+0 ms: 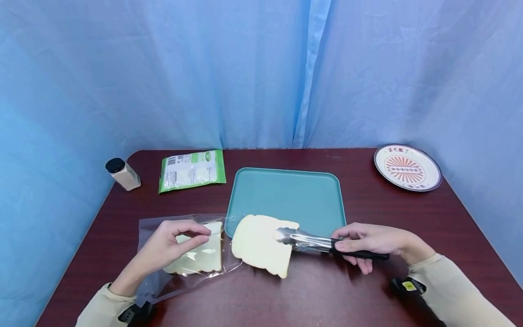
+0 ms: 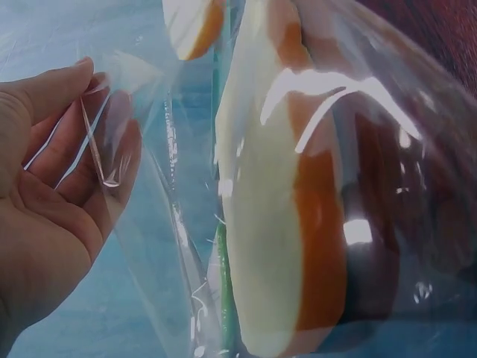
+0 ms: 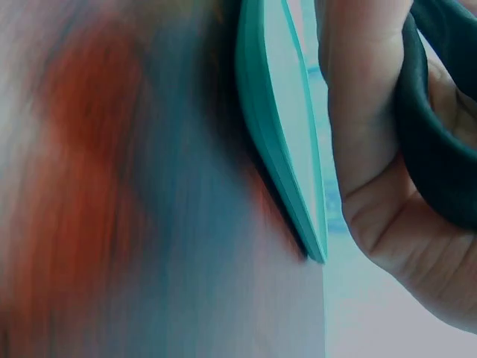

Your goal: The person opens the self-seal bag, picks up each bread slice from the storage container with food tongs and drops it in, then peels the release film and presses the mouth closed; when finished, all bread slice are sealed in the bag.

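My left hand pinches the edge of a clear plastic bag between thumb and fingers; the left wrist view shows the film stretched from the fingertips. Inside the bag lies white bread with a brown crust. On the right, my right hand grips metal tongs by their black handles. The tongs' tips hold a slice of white bread just right of the bag, overlapping the near left corner of a teal tray in the head view.
Behind the bag lies a green and white packet. A black-lidded shaker jar stands at the table's far left, and a patterned plate is at the far right. A blue curtain hangs behind the dark red table.
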`<state>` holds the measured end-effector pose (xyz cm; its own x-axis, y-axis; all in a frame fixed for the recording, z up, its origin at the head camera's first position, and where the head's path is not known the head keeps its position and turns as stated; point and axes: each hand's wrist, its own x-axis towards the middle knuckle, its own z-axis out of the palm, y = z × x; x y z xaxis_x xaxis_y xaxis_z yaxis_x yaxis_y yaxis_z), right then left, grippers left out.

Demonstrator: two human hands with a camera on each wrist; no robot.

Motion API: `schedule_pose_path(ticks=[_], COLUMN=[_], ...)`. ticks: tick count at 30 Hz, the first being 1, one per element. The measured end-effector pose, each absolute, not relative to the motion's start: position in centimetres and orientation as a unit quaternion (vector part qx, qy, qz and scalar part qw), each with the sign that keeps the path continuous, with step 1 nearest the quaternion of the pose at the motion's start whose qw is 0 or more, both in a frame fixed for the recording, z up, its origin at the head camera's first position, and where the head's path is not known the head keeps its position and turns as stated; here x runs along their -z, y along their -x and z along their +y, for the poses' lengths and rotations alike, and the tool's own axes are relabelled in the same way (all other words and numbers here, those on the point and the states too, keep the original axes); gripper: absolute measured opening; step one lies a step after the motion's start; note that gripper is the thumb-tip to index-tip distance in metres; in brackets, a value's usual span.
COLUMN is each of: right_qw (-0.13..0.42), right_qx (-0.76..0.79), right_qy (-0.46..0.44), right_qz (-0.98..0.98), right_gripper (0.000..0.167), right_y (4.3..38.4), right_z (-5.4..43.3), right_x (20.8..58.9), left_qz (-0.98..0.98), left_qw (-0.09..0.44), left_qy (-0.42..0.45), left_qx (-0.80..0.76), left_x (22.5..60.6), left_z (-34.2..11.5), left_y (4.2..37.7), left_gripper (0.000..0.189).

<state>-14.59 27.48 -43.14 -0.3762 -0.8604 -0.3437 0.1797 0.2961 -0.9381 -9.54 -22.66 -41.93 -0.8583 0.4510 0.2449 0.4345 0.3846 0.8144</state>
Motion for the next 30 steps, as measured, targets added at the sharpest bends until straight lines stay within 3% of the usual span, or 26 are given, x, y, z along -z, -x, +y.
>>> schedule_pose_path(ticks=[10, 24, 30], right_qw=[0.488, 0.475, 0.495], right_qx=[0.498, 0.469, 0.504], right_qy=[0.3, 0.254, 0.243], right_qz=[0.651, 0.7, 0.665], right_gripper=[0.029, 0.036, 0.035], right_y=[14.9, 14.5, 14.2], right_z=[25.1, 23.2, 23.2], right_x=[43.4, 43.1, 43.7], left_qz=[0.832, 0.823, 0.825], left_qw=[0.005, -0.004, 0.0], left_qy=[-0.262, -0.279, -0.279], left_qx=[-0.488, -0.494, -0.491], left_x=[42.5, 42.8, 42.8], left_z=[-22.4, -22.0, -21.9], left_y=[9.5, 9.6, 9.8], left_gripper=[0.016, 0.018, 0.016])
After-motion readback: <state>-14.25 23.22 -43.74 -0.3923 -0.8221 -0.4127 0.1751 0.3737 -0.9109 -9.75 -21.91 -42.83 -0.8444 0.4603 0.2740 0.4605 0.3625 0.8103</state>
